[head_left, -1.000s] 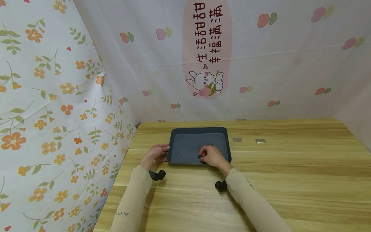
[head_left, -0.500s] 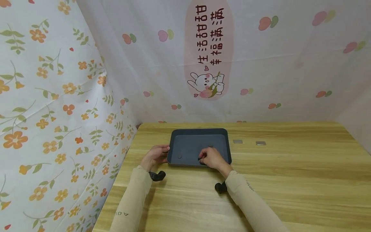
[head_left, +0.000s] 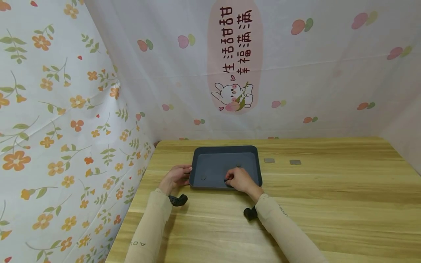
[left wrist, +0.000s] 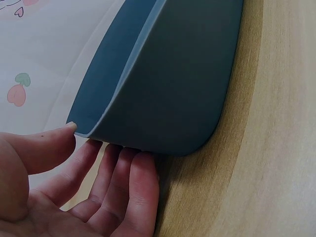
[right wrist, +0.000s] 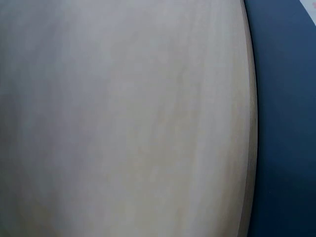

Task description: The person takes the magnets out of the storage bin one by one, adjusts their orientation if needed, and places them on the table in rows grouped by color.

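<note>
A dark grey-blue rectangular tray [head_left: 210,162] rests on the wooden table. At its left end, my left hand [head_left: 175,178] holds the wall; in the left wrist view the thumb [left wrist: 54,148] lies at the rim and the fingers [left wrist: 143,182] touch the outer wall. My right hand [head_left: 241,179] reaches over the front wall into the tray and pinches a small dark piece [head_left: 227,181], mostly hidden by the fingertips. Two small round grey discs lie on the tray floor, one front-left disc [head_left: 203,178] and one back-right disc [head_left: 238,165]. The right wrist view does not show the hand.
Two flat silver rectangular plates lie right of the tray, a nearer plate [head_left: 269,160] and a farther plate [head_left: 295,162]. Patterned cloths hang behind the wooden table [head_left: 329,204] and along its left side. A black wrist mount [head_left: 250,213] sits under the right sleeve.
My right hand has shifted very slightly and still pinches the dark piece; the back-right disc now shows more clearly. The left hand stays on the tray.
</note>
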{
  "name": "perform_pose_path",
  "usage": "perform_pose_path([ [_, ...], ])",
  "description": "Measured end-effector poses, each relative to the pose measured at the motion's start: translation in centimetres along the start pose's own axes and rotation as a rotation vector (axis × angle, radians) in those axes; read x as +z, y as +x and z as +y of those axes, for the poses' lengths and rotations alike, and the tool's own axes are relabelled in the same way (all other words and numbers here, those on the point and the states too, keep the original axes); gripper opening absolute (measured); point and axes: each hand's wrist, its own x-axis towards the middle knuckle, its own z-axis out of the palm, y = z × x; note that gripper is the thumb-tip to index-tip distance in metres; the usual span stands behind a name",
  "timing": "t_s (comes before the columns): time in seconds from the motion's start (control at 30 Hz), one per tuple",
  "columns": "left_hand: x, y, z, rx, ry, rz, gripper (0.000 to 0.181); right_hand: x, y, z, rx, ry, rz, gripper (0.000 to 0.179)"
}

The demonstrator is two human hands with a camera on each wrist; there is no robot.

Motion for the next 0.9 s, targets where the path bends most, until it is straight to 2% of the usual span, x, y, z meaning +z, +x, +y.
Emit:
perform_pose_path([
  [0.6, -0.03, -0.04, -0.16, 0.02, 0.005, -0.023, 0.044, 0.03, -0.03, -0.05, 0.003, 0.034, 0.014, 0.004],
  [0.9, -0.06, 0.03, -0.16, 0.007, 0.0, -0.008, 0.042, 0.05, -0.11, 0.05, -0.019, 0.065, 0.022, 0.004],
])
